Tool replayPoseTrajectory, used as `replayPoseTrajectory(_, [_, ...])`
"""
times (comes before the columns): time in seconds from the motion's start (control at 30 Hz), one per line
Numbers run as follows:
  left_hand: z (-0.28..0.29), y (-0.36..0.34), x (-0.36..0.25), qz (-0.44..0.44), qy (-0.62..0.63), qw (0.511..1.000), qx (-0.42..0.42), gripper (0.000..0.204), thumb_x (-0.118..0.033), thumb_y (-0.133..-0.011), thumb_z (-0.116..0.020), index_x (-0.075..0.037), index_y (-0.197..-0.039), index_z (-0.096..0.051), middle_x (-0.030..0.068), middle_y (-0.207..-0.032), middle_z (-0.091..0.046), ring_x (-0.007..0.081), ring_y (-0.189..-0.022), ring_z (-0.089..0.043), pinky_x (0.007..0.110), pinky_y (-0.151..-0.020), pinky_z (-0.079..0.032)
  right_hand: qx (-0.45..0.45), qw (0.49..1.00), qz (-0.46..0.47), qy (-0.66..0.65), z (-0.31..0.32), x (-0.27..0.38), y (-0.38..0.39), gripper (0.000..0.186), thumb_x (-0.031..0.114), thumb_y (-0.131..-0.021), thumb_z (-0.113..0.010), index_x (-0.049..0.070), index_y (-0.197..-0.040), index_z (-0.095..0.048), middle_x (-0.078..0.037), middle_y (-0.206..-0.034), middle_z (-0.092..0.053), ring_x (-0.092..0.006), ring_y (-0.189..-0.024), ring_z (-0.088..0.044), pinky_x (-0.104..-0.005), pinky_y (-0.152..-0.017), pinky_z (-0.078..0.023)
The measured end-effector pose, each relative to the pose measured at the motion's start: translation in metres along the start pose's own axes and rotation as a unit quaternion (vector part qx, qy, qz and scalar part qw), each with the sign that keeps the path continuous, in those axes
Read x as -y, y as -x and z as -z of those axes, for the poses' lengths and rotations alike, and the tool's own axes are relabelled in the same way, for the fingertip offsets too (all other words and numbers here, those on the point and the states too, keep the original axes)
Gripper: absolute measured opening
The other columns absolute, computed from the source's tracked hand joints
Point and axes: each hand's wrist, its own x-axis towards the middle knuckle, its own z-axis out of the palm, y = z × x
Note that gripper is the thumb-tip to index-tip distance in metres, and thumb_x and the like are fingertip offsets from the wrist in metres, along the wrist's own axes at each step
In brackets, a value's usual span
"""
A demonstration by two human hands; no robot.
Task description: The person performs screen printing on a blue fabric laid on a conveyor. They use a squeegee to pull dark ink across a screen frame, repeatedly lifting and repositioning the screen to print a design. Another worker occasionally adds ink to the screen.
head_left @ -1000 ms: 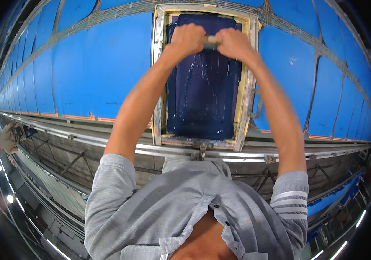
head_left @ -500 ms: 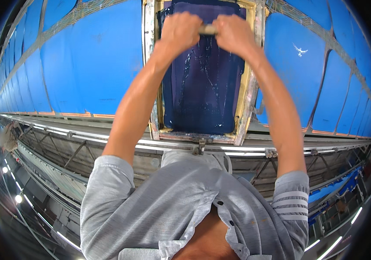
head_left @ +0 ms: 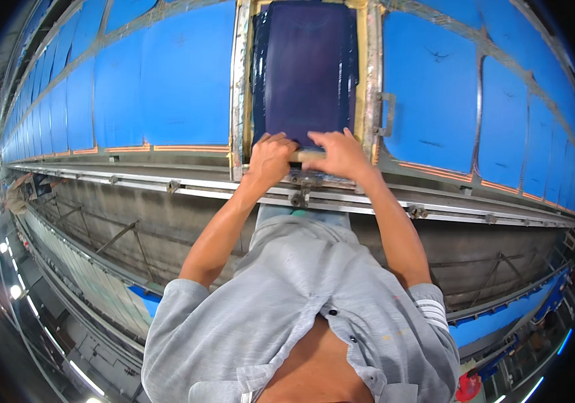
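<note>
A screen-printing frame [head_left: 373, 74] with pale, ink-stained sides lies in front of me, its mesh [head_left: 307, 74] dark purple. Thick dark blue ink [head_left: 353, 60] runs along both sides of the mesh. At the frame's near end is a squeegee [head_left: 306, 156], and only its pale handle shows between my hands. My left hand [head_left: 274, 158] is wrapped round the left part of the handle. On the right part rests my right hand [head_left: 341, 156], its thumb on the handle and its index finger sticking out. The squeegee's blade is hidden.
Bright blue panels [head_left: 186, 80] line the long table left of the frame, with more blue panels [head_left: 428, 101] on the right. A metal rail [head_left: 220, 191] runs along the table's near edge. A metal handle [head_left: 387, 114] juts from the frame's right side.
Both hands have come toward me with the squeegee, from the frame's far part to its near end. The mesh looks smoother, with the streaks gone from its middle. My right hand's fingers have loosened somewhat.
</note>
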Motion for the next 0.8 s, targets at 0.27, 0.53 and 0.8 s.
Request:
replayPoseTrajectory(0.27, [0.003,0.006,-0.005,0.047,-0.002,0.997,0.058,0.032,-0.003,-0.068,-0.063,-0.01,-0.097,-0.075,0.014,-0.095,-0.073,0.0328,-0.092,-0.069,0.045,-0.083,-0.052,-0.363,0.871,-0.33,-0.019,0.036,-0.135,-0.037,0.033,0.035,-0.092,-0.061,0.003,-0.094,-0.069,-0.025,-0.089,-0.069,-0.0463,-0.086,-0.065,-0.0525,-0.076,-0.049])
replayPoseTrajectory(0.53, [0.011,0.02,0.001,0.05,0.066,0.996,-0.014,0.036,0.0,-0.069,-0.061,-0.012,-0.099,-0.075,0.0132,-0.093,-0.073,0.0348,-0.084,-0.069,0.045,-0.071,-0.054,-0.442,0.862,-0.228,-0.093,0.067,-0.084,-0.036,0.028,0.026,-0.091,-0.062,-0.001,-0.087,-0.07,-0.021,-0.076,-0.067,-0.0349,-0.068,-0.064,-0.0445,-0.064,-0.046])
replayPoseTrajectory(0.8, [-0.002,0.017,0.013,0.014,0.001,0.999,-0.033,0.035,-0.001,-0.069,-0.063,-0.011,-0.1,-0.075,0.0143,-0.095,-0.072,0.035,-0.087,-0.069,0.045,-0.074,-0.054,-0.423,0.871,-0.241,-0.062,0.007,-0.144,-0.045,0.027,0.027,-0.092,-0.062,0.001,-0.086,-0.067,-0.02,-0.084,-0.069,-0.0353,-0.079,-0.067,-0.0475,-0.071,-0.05])
